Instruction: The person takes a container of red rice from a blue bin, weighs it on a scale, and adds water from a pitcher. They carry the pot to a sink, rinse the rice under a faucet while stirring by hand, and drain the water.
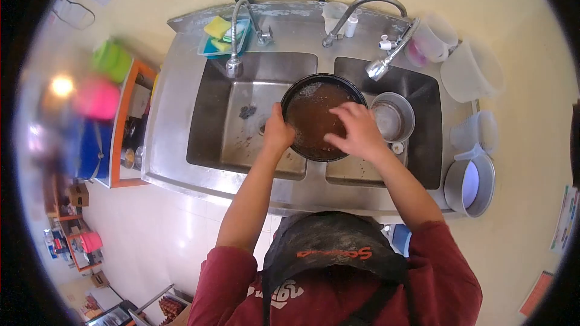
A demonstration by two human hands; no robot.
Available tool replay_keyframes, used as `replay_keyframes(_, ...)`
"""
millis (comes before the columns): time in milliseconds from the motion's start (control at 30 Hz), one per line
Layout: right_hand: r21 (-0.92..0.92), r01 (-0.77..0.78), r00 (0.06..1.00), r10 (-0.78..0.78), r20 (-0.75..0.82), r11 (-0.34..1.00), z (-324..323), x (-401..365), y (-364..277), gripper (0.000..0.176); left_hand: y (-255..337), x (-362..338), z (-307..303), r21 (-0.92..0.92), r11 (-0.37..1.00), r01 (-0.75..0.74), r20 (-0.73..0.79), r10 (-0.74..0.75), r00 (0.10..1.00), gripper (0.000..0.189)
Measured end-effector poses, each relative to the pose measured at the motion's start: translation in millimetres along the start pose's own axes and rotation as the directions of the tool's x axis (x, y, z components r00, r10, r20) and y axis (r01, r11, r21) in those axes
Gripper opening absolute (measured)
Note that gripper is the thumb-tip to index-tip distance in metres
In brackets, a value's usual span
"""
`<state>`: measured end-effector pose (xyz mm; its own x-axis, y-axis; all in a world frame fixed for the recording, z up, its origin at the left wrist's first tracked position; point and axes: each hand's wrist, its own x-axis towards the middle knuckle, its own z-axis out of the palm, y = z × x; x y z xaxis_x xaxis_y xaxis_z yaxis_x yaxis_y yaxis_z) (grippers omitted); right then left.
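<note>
- Left hand is clamped on the rim of a round black pan, at about 9 o'clock on it.
- Right hand is over the pan's 3 o'clock side, thumb and fingers spread. Can't tell if it's touching anything. Hands are apart, btw.
- Pan's over the divider between two sink basins, with murky brown liquid in it.
- Silver round pot sits right beside it at 3 o'clock, in the right basin.
- Dark clump at 9 o'clock, in the left basin.
- Left faucet nozzle hangs at 10 o'clock, the right one between 1 and 2.
- Further out on the steel surface: teal tub of sponges at 10, clear jug at 3, metal pan at 4.
</note>
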<state>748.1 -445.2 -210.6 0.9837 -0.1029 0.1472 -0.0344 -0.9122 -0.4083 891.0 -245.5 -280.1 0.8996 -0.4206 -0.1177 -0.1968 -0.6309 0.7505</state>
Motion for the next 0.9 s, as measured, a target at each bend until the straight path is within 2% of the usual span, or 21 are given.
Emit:
replay_keyframes(100,-0.297,-0.001,0.919,0.119,0.377,0.955,30,9,-22,0.109,4,-22,-8,0.003,1.0,0.006,0.003,-0.006,1.0,0.043)
replay_keyframes(200,-0.408,0.073,0.799,0.191,0.57,0.91,54,19,-36,0.129,9,-47,-22,0.04,0.999,0.029,0.028,-0.03,0.999,0.043)
replay_keyframes(233,-0.378,0.041,0.791,0.201,0.578,0.925,56,19,-41,0.125,10,-54,-26,0.054,0.998,0.041,0.044,-0.043,0.998,0.043)
replay_keyframes(333,-0.468,0.028,0.728,0.303,0.615,0.883,84,17,-56,0.116,14,-71,-34,0.158,0.976,0.147,0.078,-0.161,0.984,0.049)
replay_keyframes(433,-0.356,-0.053,0.84,0.235,0.49,0.933,93,12,-60,0.087,-1,-82,-34,0.131,0.988,0.077,0.071,-0.086,0.994,0.055)
replay_keyframes(533,-0.115,-0.188,0.732,0.217,0.646,0.975,76,25,-55,0.058,-15,-90,-32,0.146,0.988,0.058,0.095,-0.072,0.993,0.055)
replay_keyframes(633,-0.091,-0.206,0.815,0.222,0.535,0.974,80,10,-54,0.043,-20,-102,-27,0.143,0.989,0.035,0.052,-0.043,0.998,0.051)
replay_keyframes(733,-0.101,-0.125,0.763,0.161,0.626,0.987,63,-4,-61,0.042,-23,-111,-27,0.094,0.995,-0.021,0.025,0.019,1.0,0.05)
replay_keyframes(833,-0.099,-0.113,0.742,0.15,0.653,0.989,65,-26,-76,0.057,-29,-114,-24,0.027,0.999,-0.022,0.072,0.02,0.997,0.051)
replay_keyframes(900,-0.234,0.008,0.806,0.133,0.577,0.972,57,-35,-103,0.072,-30,-119,-25,0.012,0.999,-0.04,0.07,0.039,0.997,0.052)
